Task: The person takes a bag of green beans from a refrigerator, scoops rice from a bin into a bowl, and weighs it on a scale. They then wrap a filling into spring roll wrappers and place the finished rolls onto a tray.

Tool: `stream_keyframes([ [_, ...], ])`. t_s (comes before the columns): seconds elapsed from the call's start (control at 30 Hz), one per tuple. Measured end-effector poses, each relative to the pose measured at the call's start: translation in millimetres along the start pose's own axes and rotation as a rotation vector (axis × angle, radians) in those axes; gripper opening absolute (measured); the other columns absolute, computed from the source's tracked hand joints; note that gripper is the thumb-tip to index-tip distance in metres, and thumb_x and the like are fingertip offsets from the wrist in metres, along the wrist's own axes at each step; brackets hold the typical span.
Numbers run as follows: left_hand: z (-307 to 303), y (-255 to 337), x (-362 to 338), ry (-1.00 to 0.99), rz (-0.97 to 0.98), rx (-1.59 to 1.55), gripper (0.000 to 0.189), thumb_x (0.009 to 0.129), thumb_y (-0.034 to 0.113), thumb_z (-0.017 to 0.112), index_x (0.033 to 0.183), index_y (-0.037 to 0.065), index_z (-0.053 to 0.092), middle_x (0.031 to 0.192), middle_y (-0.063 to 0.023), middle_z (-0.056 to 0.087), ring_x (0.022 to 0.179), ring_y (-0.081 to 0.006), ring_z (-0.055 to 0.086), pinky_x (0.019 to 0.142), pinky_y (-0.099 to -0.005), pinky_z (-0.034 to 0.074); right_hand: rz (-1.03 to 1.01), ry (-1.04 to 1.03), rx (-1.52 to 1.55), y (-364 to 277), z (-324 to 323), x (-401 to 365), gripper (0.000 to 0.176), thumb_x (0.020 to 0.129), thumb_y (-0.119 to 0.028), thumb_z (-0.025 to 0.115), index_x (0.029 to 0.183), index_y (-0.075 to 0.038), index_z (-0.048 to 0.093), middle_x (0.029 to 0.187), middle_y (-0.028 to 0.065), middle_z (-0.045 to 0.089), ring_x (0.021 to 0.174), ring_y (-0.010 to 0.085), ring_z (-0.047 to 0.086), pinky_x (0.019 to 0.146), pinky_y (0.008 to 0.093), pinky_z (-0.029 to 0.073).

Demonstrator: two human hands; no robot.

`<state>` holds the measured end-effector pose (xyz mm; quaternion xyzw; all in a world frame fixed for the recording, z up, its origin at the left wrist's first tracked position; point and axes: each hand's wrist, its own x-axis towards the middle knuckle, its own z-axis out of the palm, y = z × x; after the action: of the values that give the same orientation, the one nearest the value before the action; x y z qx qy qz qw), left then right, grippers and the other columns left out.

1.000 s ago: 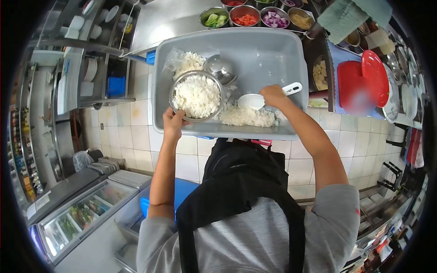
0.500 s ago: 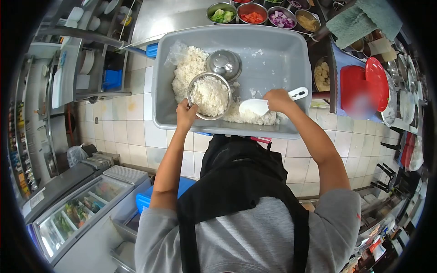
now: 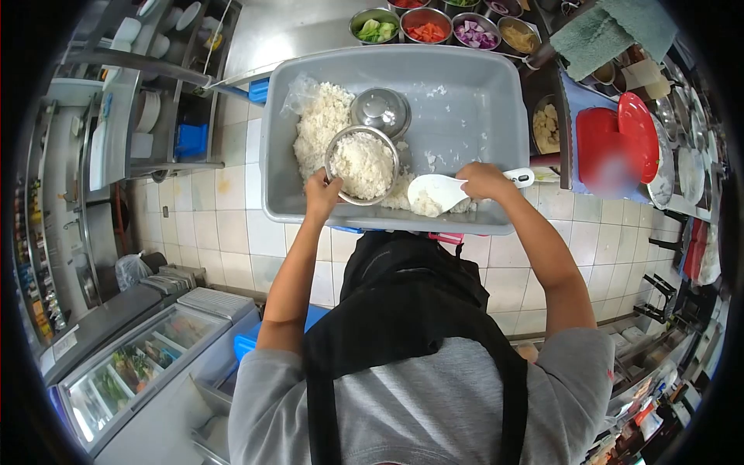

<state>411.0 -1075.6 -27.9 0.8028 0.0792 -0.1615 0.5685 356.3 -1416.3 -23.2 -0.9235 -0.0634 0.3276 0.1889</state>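
Observation:
My left hand (image 3: pixel 322 194) grips the rim of a metal bowl (image 3: pixel 398 167) heaped with white rice (image 3: pixel 362 164). In my right hand (image 3: pixel 484 182) is a white rice paddle (image 3: pixel 438 188), its blade low over loose rice at the near side of a grey tub (image 3: pixel 465 225). Some rice lies on the paddle's blade. The handle end sticks out past my right hand over the tub's rim. Behind the held bowl, an upturned metal bowl (image 3: pixel 380 111) rests on the tub floor. A larger rice pile (image 3: pixel 322 116) fills the tub's left side, next to clear plastic.
Beyond the tub stand metal containers of green vegetables (image 3: pixel 377 29), red pieces (image 3: pixel 426 31) and purple onion (image 3: pixel 475 34). Red plastic lids (image 3: pixel 604 147) lie to the right. A glass-topped chest (image 3: pixel 139 360) stands at the lower left, shelving (image 3: pixel 147 93) at the upper left.
My right hand and the rice paddle have shifted slightly right and nearer, the blade now turned with rice on it. The held bowl has moved slightly right.

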Motion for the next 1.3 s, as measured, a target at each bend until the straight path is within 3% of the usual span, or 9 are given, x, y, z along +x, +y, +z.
stream_keyframes([
  [0.23,0,-22,8,-0.086,-0.016,-0.026,0.016,0.076,0.002,0.053,0.088,-0.007,0.055,0.075,-0.0107,0.059,0.058,-0.0155,0.06,0.046,-0.0274,0.054,0.081,-0.161,0.426,-6,-33,-2,0.026,0.074,-0.008,0.052,0.098,-0.008,0.064,0.083,0.0102,0.063,0.058,0.0207,0.062,0.062,0.033,0.048],
  [0.33,10,-19,8,-0.12,-0.03,-0.11,0.017,0.076,0.002,0.052,0.091,-0.006,0.056,0.077,-0.0107,0.06,0.059,-0.0162,0.061,0.048,-0.028,0.055,0.162,0.199,0.565,-41,-40,-19,0.028,0.078,-0.009,0.052,0.104,-0.008,0.061,0.086,0.0118,0.062,0.062,0.0226,0.062,0.062,0.0337,0.048],
  [0.4,23,0,2,-0.155,-0.108,-0.29,0.018,0.077,0.002,0.052,0.093,-0.004,0.056,0.078,-0.0105,0.061,0.06,-0.0169,0.062,0.05,-0.0291,0.055,-0.064,0.719,0.239,-54,-21,-16,0.032,0.077,-0.007,0.053,0.108,-0.011,0.06,0.093,0.0119,0.061,0.072,0.024,0.06,0.068,0.0351,0.046],
  [0.7,64,38,10,-0.246,-0.231,-0.455,0.007,0.074,0.004,0.054,0.08,0.001,0.054,0.069,-0.0079,0.058,0.058,-0.0185,0.061,0.05,-0.0304,0.055,-0.115,0.939,-0.184,-69,30,-40,0.043,0.073,-0.003,0.052,0.114,-0.015,0.058,0.101,0.0114,0.054,0.088,0.0264,0.054,0.076,0.0415,0.04],
  [0.8,70,36,5,-0.252,-0.254,-0.477,0.007,0.075,0.005,0.054,0.081,0.001,0.054,0.07,-0.0071,0.057,0.059,-0.0175,0.06,0.05,-0.03,0.055,-0.206,0.932,-0.036,-54,-4,-53,0.043,0.073,-0.002,0.052,0.114,-0.013,0.058,0.098,0.012,0.055,0.086,0.0274,0.055,0.075,0.043,0.041],
  [0.87,72,39,4,-0.284,-0.225,-0.483,0.009,0.075,0.005,0.054,0.083,0.001,0.054,0.072,-0.0076,0.058,0.06,-0.0173,0.06,0.052,-0.0304,0.055,0.04,0.885,0.533,-51,-14,-54,0.043,0.072,0.0,0.053,0.113,-0.011,0.058,0.093,0.0121,0.055,0.081,0.0288,0.056,0.076,0.0436,0.042],
  [1.0,70,49,2,-0.305,-0.131,-0.465,0.015,0.076,0.005,0.054,0.091,0.0,0.053,0.078,-0.0095,0.06,0.063,-0.0181,0.061,0.052,-0.0298,0.055,-0.108,1.142,0.074,-56,3,-44,0.044,0.07,0.005,0.052,0.112,-0.008,0.057,0.086,0.0142,0.054,0.073,0.0298,0.055,0.061,0.0339,0.043],
  [1.2,88,146,1,-0.421,-0.025,-0.334,0.017,0.077,0.004,0.053,0.094,0.0,0.054,0.082,-0.0113,0.062,0.062,-0.0173,0.062,0.048,-0.0268,0.054,0.189,1.443,1.065,-36,26,-121,0.034,0.082,-0.004,0.051,0.116,-0.005,0.053,0.079,0.0036,0.052,0.066,0.0089,0.049,0.055,0.0236,0.037],
  [1.3,121,218,-3,-0.537,0.089,-0.25,0.017,0.077,0.004,0.052,0.094,0.001,0.055,0.079,-0.0079,0.06,0.06,-0.0139,0.059,0.048,-0.0266,0.053,0.281,1.153,1.459,-41,62,-143,0.036,0.083,-0.005,0.052,0.119,-0.005,0.052,0.074,0.0022,0.057,0.059,0.0077,0.048,0.054,0.0219,0.039],
])
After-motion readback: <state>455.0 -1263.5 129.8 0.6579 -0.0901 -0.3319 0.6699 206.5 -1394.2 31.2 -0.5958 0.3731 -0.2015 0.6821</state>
